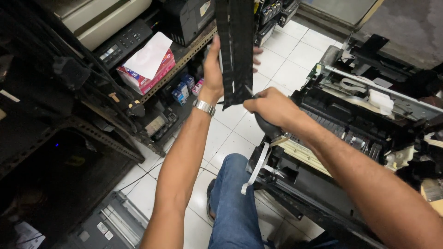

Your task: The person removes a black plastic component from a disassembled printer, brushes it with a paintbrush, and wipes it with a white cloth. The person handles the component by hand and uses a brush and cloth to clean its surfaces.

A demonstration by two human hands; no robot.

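My left hand [213,69] holds a long black plastic printer part [235,46] upright in front of me, fingers wrapped round its edge. A silver wristwatch [203,106] sits on that wrist. My right hand [270,107] is closed round a dark rounded object [265,127], mostly hidden under the palm, with a thin tip touching the lower end of the black part. Below and to the right lies an opened printer [350,133] with its cover off and inner parts bare.
A metal shelf rack [182,57] on the left carries printers, a red and white tissue box [147,69] and small ink boxes [184,87]. White tiled floor [286,60] runs between. My knee in blue jeans [233,198] is below. Another printer [110,226] lies bottom left.
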